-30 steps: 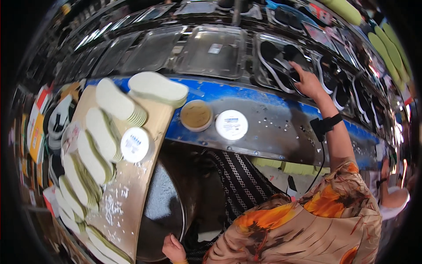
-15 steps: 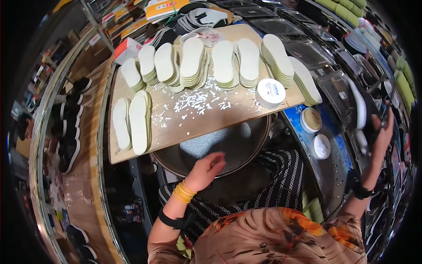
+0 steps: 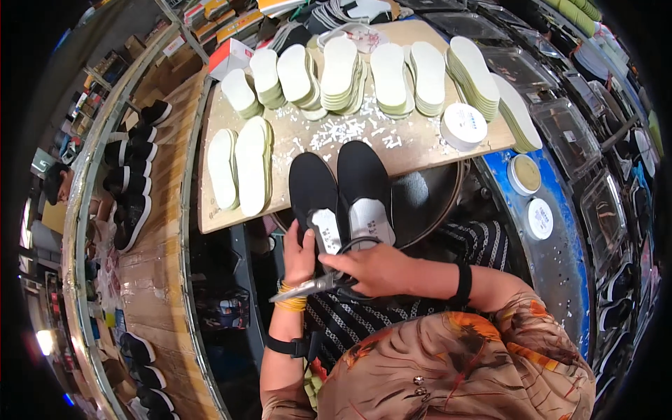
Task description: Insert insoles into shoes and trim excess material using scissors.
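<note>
A pair of black slip-on shoes with pale insoles lies side by side, toes over the near edge of the wooden board. My left hand [image 3: 299, 253] is closed at the heel of the left shoe [image 3: 312, 183], thumb up along its side. Dark-handled scissors [image 3: 315, 285] are in my right hand [image 3: 381, 269], blades pointing left across my left wrist. The fingers of that hand are also close to the heel of the right shoe [image 3: 362, 176]; whether they touch it I cannot tell. Yellow rubber bands [image 3: 291, 297] circle my left wrist.
Several stacks of cream insoles [image 3: 339, 73] stand on the board [image 3: 280, 143] among white scraps. A round white tub [image 3: 463, 126] sits at its right. Beneath is a dark basin [image 3: 437, 199]. Black shoes line a shelf [image 3: 157, 280] at left; an open tub [image 3: 523, 173] stands right.
The pair of black shoes has come in over the board's near edge. My right hand has swung from the far right to the middle and now holds scissors; my left hand has closed on a shoe.
</note>
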`<move>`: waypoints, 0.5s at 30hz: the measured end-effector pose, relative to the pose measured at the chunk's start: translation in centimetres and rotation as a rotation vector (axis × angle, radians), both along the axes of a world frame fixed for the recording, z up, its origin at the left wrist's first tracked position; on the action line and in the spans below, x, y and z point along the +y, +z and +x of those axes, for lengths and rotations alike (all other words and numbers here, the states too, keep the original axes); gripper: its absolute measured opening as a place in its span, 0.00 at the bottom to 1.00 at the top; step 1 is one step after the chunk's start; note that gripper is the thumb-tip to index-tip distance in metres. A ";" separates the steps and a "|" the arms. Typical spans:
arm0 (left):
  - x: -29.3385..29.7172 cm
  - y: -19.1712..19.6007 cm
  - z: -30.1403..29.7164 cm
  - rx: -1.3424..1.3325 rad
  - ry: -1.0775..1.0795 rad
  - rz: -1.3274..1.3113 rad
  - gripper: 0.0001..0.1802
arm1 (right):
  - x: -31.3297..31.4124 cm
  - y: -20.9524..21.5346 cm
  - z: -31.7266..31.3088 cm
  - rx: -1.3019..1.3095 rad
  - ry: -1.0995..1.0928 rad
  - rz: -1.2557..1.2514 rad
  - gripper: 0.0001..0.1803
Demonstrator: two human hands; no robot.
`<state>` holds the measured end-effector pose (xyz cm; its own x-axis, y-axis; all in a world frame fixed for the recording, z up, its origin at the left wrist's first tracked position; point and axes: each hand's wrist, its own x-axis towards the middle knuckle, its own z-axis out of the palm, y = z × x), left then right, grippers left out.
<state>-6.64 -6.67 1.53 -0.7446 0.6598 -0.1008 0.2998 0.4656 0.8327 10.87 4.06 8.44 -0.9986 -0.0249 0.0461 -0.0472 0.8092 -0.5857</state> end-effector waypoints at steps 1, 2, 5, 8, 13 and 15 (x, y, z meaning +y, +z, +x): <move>-0.3 0.4 0.1 0.240 -0.002 0.123 0.20 | 0.5 -0.2 0.5 0.085 -0.060 -0.066 0.40; -0.6 1.5 0.1 0.188 0.039 0.176 0.17 | 1.3 -0.1 1.2 0.095 -0.152 -0.198 0.38; 0.0 6.0 1.2 -0.011 0.022 0.162 0.18 | 4.4 1.0 2.9 0.367 -0.426 -0.434 0.30; 4.5 6.6 4.2 0.271 -0.232 -0.336 0.25 | 7.4 2.0 4.8 -0.001 -0.756 -1.099 0.23; 6.5 4.1 3.5 0.587 -0.190 -0.367 0.21 | 9.6 0.5 8.1 0.065 -0.743 -1.193 0.20; 3.5 4.1 1.8 0.521 -0.204 -0.361 0.15 | 10.4 -0.8 9.1 0.129 -0.792 -1.255 0.21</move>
<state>-4.84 -3.14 5.64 -0.6195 0.7850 -0.0026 0.7325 0.5792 0.3577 19.93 14.46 7.69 -0.7209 0.6305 -0.2877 0.0486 -0.3680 -0.9285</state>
